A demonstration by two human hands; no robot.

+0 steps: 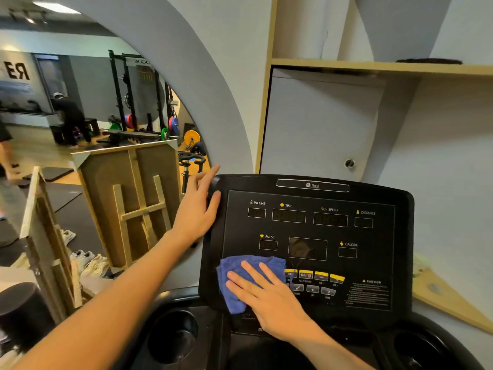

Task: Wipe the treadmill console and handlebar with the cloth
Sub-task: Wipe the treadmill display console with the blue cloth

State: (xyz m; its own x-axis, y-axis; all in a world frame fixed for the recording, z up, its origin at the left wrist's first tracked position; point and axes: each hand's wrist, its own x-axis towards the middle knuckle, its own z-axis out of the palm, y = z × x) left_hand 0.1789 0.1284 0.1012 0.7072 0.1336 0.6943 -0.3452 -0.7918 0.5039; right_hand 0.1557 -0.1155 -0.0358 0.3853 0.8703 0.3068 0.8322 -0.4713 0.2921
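The black treadmill console (373, 198) fills the lower middle of the head view, with dark displays and yellow buttons. A blue cloth (240, 265) lies on its lower left corner. My right hand (269, 295) lies flat on the cloth, fingers spread, pressing it against the panel. My left hand (198, 209) grips the console's upper left edge, thumb on the front face. The handlebar is not clearly visible.
A cup holder (173, 335) sits below the console at left, another (424, 351) at right. A large mirror (80, 116) at left reflects the gym, a wooden stand (138, 206) and shoes. A wall shelf (373, 66) hangs above the console.
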